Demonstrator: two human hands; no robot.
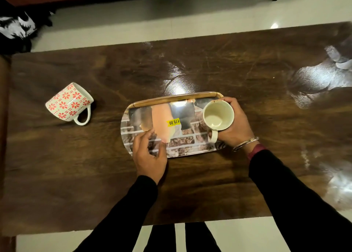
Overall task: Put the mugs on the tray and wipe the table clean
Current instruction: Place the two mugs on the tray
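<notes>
From the head camera, looking down, a brown wooden table (190,185) fills most of the picture; a shiny oval tray (182,137) sits near the middle, with a yellow price sticker (173,122) on it; the right hand (235,127) is wrapped around a cream mug (218,115) and grips it by its side, at the right end of the tray; the mug stands upright with its mouth up and its handle pointing toward the person; I cannot tell if its bottom is touching the tray yet or is just above it; the left hand (149,153) rests on the near left edge of the tray with its fingers loosely curled, and it seems to press the tray so it does not slide; a second mug, the flower mug (69,102), white with red flowers, lies tipped on its side on the table, well apart from the tray to the left; the table looks smeared and shiny on the right side; to do this step well, I think the right hand should set the cream mug down flat and gently, well inside the rim, and keep it near the right end so there is room for the flower mug; the left hand should hold the tray steady until the mug stands by itself; then the fingers can let go slowly so the mug does not tip; no cloth shows here, so the wiping has to wait.
</notes>
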